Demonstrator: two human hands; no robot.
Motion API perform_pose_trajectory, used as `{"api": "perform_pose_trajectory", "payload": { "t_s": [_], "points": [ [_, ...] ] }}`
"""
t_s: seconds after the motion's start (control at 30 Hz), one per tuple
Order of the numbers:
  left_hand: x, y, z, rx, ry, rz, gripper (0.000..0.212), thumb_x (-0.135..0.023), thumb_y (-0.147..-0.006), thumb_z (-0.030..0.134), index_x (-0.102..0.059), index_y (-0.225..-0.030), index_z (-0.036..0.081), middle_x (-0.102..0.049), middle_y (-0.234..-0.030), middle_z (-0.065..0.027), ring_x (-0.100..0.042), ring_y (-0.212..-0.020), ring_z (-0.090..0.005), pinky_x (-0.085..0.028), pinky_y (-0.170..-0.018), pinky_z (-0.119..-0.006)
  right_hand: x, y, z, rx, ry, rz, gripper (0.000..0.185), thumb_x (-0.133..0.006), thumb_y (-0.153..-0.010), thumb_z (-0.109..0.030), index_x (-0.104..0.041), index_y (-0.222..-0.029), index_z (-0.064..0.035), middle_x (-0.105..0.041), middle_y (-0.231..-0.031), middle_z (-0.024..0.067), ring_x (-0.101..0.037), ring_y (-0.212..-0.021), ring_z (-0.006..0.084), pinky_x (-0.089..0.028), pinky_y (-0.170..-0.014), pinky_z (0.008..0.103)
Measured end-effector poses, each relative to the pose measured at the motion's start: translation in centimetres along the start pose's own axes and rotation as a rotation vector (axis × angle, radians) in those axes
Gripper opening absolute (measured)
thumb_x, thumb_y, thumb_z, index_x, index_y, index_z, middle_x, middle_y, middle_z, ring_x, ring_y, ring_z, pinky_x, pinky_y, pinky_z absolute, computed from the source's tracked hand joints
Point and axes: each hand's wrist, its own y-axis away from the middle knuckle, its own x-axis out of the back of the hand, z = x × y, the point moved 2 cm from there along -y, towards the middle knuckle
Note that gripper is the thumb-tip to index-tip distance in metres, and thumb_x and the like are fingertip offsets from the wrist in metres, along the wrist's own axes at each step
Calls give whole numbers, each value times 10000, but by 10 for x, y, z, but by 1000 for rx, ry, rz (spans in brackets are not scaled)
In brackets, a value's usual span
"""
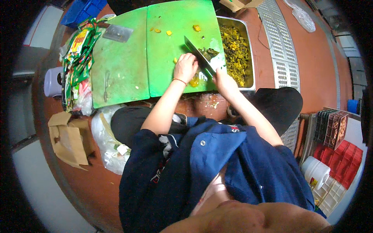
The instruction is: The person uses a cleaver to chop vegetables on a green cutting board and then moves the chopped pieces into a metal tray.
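My right hand [226,84] grips the handle of a cleaver [199,56], its blade slanting up and left over a green cutting board [180,21]. Just left of the blade, my left hand [186,67] has its fingers bent over pickled greens. A yellow piece [194,81] of them shows between my wrists, and dark leaves [209,53] lie right of the blade. What is beneath my left palm is hidden. Small yellow scraps [169,33] are scattered farther up the board. Chopped pickled greens [234,55] fill a steel pan [253,70] against the board's right edge.
Another cleaver [118,33] lies on the left board [122,64]. Beyond it are heaped green packets [80,55]. A cardboard box [70,139] and plastic bag [109,151] sit on the floor at left. Metal drain grating [275,32] runs along the right; red crates [341,163] stand lower right.
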Motion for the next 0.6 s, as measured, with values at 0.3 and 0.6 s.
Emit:
{"api": "perform_pose_trajectory", "payload": {
  "t_s": [0.3,0.6],
  "points": [
    [24,14,-6,-32,101,42,134,-670,-816,160,-633,-927,96,-633,-996,-78,-575,-1004,-295,-464,-901,-411,22,9,9,84,-87,11,252,-558,-934,-255,-481,-1021,-32,-642,-787,264,-639,-755,463,-516,-672,547],
    [19,8,2,-60,112,-36,151,-687,-805,163,-631,-932,104,-635,-1003,-70,-576,-1025,-300,-463,-911,-413,-22,-37,6,94,-147,87,268,-537,-948,-269,-485,-1029,-18,-649,-829,288,-645,-782,466,-515,-700,551]
  ]
}}
